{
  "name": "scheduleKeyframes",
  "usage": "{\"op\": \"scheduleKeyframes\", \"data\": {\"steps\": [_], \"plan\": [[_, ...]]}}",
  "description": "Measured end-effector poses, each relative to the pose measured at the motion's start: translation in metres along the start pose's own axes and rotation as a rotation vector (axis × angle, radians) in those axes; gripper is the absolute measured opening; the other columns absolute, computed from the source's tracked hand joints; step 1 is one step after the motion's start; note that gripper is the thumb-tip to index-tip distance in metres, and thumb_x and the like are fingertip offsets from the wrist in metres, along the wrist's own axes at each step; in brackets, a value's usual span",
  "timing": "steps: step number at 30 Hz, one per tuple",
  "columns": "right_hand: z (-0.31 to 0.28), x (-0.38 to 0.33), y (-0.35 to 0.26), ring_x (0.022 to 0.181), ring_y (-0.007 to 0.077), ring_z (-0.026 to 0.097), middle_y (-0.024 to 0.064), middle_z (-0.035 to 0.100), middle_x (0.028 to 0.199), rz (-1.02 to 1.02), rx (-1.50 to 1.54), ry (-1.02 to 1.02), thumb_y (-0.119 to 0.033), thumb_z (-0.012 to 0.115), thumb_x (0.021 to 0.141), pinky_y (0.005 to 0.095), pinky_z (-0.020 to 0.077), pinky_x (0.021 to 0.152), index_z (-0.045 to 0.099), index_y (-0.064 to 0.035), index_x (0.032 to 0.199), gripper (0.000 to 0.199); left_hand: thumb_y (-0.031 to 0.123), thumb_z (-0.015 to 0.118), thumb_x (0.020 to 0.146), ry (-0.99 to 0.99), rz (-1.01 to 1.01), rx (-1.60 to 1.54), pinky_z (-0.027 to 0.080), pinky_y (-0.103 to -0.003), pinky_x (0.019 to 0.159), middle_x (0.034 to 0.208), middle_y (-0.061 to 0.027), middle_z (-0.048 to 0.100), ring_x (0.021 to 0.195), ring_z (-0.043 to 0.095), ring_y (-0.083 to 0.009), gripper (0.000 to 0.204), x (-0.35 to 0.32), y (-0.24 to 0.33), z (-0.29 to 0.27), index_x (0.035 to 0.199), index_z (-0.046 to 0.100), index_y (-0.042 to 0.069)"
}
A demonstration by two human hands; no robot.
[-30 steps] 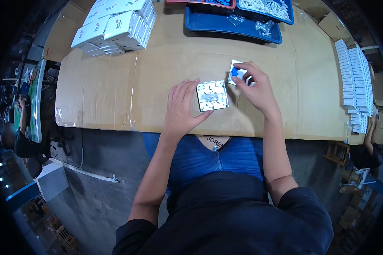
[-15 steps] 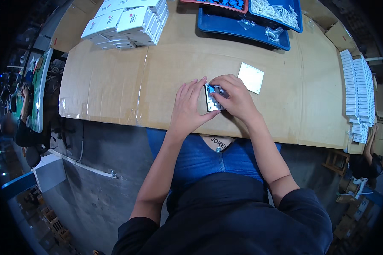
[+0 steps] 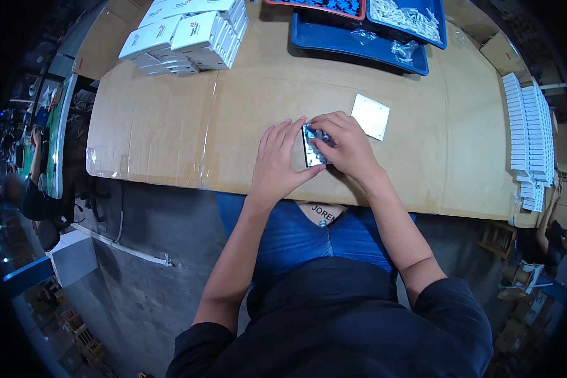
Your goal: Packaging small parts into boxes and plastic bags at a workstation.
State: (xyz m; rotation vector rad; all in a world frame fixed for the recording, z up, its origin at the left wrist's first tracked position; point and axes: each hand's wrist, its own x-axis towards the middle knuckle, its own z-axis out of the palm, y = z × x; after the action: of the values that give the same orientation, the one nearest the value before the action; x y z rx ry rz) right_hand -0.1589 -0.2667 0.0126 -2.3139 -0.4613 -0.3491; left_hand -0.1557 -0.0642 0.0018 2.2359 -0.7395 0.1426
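A small square device (image 3: 312, 155) lies on the cardboard-covered table between my hands. It has a dark edge, a bright face and blue and grey parts on top; its exact kind I cannot make out. My left hand (image 3: 275, 160) braces it, fingertips at its far left corner and thumb along its near edge. Over its right half, my right hand (image 3: 348, 146) bends down with thumb and fingers drawn together on its top. Whatever sits between those fingertips is hidden. Just beyond the right hand lies a flat white square plate (image 3: 370, 117).
White boxes (image 3: 189, 38) are stacked at the far left. At the back stand a blue tray (image 3: 327, 39) with plastic bags, a red tray (image 3: 334, 7) of blue pieces and a bin of white pieces (image 3: 404, 19). Stacked white pieces (image 3: 526, 138) line the right edge. Other people work at both sides.
My right fingers have shifted slightly on top of the device, and less of its blue part shows. The left hand stays in place.
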Motion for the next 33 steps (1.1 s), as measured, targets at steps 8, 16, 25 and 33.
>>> {"op": "scheduleKeyframes", "data": {"steps": [8,16,25,33], "plan": [[-0.009,-0.008,-0.022,0.119,0.0264,0.063,0.0073,0.072,0.119,0.017,-0.239,-0.083,-0.025,0.075,0.09,0.0519,0.0465,0.101,0.078,-0.0061,0.114,0.031,0.034,0.092,0.07,-0.02,0.012,0.002,0.035,-0.052,0.12,0.146,-0.015,0.059,0.138,0.052,-0.0368,0.095,0.0,-0.004,0.001,0.15,0.05,0.004],[-0.037,0.001,0.003,0.138,0.0332,0.054,0.0144,0.059,0.145,0.094,-0.212,-0.179,-0.025,0.072,0.094,0.0544,0.0383,0.119,0.075,-0.0079,0.123,0.033,0.025,0.086,0.069,0.052,-0.015,0.043,0.035,-0.053,0.119,0.155,-0.0202,0.044,0.143,0.043,-0.0425,0.09,-0.009,-0.004,0.001,0.149,0.05,0.007],[-0.093,-0.043,0.049,0.131,0.0364,0.058,0.0178,0.059,0.147,0.437,-0.063,-0.049,-0.025,0.085,0.084,0.0413,0.0527,0.104,0.073,-0.0043,0.128,0.05,0.034,0.09,0.07,0.021,-0.019,0.066,0.036,-0.053,0.116,0.147,-0.0185,0.049,0.134,0.047,-0.0401,0.089,-0.001,0.005,-0.002,0.146,0.051,0.008],[-0.112,-0.04,0.026,0.115,0.0332,0.064,0.0167,0.07,0.124,0.372,-0.188,-0.172,-0.031,0.082,0.08,0.0437,0.0548,0.092,0.077,-0.0074,0.122,0.049,0.029,0.087,0.073,0.086,0.023,0.037,0.035,-0.054,0.117,0.137,-0.0171,0.058,0.131,0.053,-0.0385,0.082,-0.005,-0.001,0.005,0.144,0.053,0.006]]}}
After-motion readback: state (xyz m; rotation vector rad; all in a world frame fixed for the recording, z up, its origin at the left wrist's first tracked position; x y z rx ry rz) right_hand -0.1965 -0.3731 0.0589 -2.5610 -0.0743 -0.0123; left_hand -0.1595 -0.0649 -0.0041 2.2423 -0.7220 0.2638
